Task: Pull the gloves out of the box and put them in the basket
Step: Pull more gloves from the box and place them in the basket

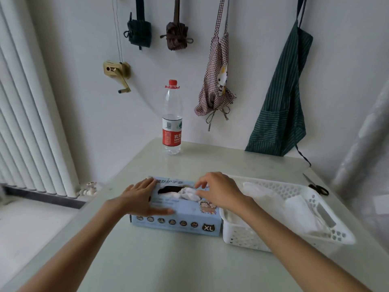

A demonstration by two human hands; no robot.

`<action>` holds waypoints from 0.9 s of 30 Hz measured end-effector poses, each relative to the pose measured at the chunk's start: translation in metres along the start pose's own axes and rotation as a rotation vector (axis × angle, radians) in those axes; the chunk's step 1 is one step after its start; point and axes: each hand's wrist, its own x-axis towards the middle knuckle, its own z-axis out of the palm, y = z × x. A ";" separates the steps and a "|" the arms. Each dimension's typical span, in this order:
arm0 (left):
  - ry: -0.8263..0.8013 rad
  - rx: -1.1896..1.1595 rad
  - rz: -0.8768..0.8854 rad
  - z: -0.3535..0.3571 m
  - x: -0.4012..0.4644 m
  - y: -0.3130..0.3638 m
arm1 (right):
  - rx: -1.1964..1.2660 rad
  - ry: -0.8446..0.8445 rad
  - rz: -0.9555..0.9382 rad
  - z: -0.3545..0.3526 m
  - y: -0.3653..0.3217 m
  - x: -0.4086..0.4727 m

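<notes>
The blue box (pixel 176 216) reads "XL" on its front; a white glove (pixel 188 193) bunches from its top slot, pinched by the right hand (pixel 219 191), while the left hand (pixel 141 197) lies flat, fingers straight, on the lid. Touching it on the right, the white basket (pixel 315 234) holds more gloves — scissors (pixel 316 186) lie behind, a red-labelled water bottle (pixel 172 121) farther back.

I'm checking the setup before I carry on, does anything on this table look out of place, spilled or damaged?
Only the black-handled scissors, lying loose by the table's far right edge behind the white perforated plastic basket, seem unrelated to the task. Nothing looks spilled or damaged.
</notes>
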 end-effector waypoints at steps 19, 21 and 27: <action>-0.012 -0.099 -0.013 0.003 -0.001 0.000 | 0.337 0.000 -0.009 -0.040 -0.021 0.047; -0.011 -0.131 -0.005 0.000 -0.002 0.001 | 0.349 0.143 0.001 -0.044 -0.021 0.046; 0.241 -0.683 0.324 -0.040 -0.005 0.028 | 0.437 0.001 0.006 -0.051 -0.025 0.038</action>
